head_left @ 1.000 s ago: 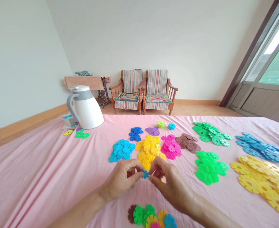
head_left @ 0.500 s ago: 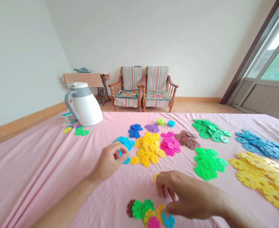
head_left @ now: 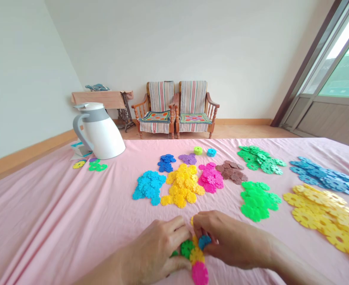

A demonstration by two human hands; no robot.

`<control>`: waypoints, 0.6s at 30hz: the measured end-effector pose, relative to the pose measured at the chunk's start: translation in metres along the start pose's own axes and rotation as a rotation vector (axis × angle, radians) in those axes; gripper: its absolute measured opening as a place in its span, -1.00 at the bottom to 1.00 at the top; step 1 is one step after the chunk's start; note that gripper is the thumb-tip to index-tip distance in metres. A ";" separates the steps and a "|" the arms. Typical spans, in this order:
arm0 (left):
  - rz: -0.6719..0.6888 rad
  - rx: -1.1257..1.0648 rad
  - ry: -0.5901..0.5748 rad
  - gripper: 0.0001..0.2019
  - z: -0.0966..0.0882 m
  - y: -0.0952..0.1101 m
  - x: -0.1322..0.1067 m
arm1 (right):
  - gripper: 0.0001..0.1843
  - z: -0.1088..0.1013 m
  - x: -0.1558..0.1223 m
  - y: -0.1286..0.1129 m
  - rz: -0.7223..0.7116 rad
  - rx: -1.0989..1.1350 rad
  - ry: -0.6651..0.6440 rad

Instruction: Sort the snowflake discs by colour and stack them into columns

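Observation:
Near the table's front edge, both hands meet at a small cluster of notched plastic snowflake discs. My left hand [head_left: 162,247] is closed around its left side, fingers and thumb pinching a green disc [head_left: 187,249]; another green piece is partly covered by the thumb. My right hand [head_left: 230,239] pinches a blue disc [head_left: 204,242] between thumb and fingers. Between the hands lie a yellow disc [head_left: 197,255] and, nearest me, a pink disc [head_left: 200,273]. Whether the cluster's pieces are slotted together I cannot tell. Another yellow disc peeks out behind my right fingertips.
Beyond the hands lie piles of light blue [head_left: 149,186], yellow [head_left: 182,186], pink [head_left: 211,178], brown [head_left: 231,171] and green discs [head_left: 259,201]. Larger yellow discs [head_left: 328,217] spread at right. A white jug [head_left: 104,136] stands at the back left on the pink cloth [head_left: 103,213].
My left hand has come down and right from beside the light blue pile to the cluster and closed on it. My right thumb and fingers have closed on the blue disc. The view has shifted slightly.

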State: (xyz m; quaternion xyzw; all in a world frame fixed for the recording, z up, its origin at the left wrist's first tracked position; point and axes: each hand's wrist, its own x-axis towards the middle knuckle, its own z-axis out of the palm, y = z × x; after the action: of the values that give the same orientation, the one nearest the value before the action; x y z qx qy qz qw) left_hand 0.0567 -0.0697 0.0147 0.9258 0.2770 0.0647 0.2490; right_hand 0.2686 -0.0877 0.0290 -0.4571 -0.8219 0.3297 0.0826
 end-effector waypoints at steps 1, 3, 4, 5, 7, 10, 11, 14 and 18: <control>-0.018 -0.009 0.038 -0.77 0.002 -0.003 0.002 | -0.80 -0.001 0.001 0.003 -0.001 0.005 0.026; -0.051 -0.047 0.132 -0.77 0.005 -0.008 0.005 | -0.82 -0.003 0.004 0.008 0.009 0.009 0.107; -0.066 -0.075 0.188 -0.75 0.006 -0.011 0.007 | -0.83 -0.004 0.005 0.009 0.019 0.015 0.156; -0.085 -0.108 0.242 -0.73 0.007 -0.013 0.008 | -0.84 -0.005 0.006 0.009 0.024 0.031 0.202; -0.132 -0.206 0.328 -0.70 0.008 -0.017 0.009 | -0.86 -0.004 0.008 0.005 0.025 0.090 0.274; -0.189 -0.423 0.380 -0.69 0.012 -0.021 0.010 | -0.88 0.002 0.012 -0.005 0.002 0.191 0.322; -0.194 -0.485 0.380 -0.72 0.013 -0.021 0.011 | -0.88 0.005 0.013 -0.009 -0.010 0.222 0.329; -0.216 -0.569 0.381 -0.81 0.012 -0.024 0.013 | -0.85 0.011 0.016 -0.013 -0.028 0.280 0.322; -0.344 -0.453 0.560 -0.83 -0.004 -0.042 0.010 | -0.84 0.009 0.016 0.000 0.032 0.141 0.348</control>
State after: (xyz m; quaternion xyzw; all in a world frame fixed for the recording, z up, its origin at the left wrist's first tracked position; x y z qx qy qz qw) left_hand 0.0441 -0.0324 -0.0029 0.7340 0.4640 0.3314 0.3691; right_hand 0.2560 -0.0785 0.0195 -0.5134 -0.7627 0.3039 0.2499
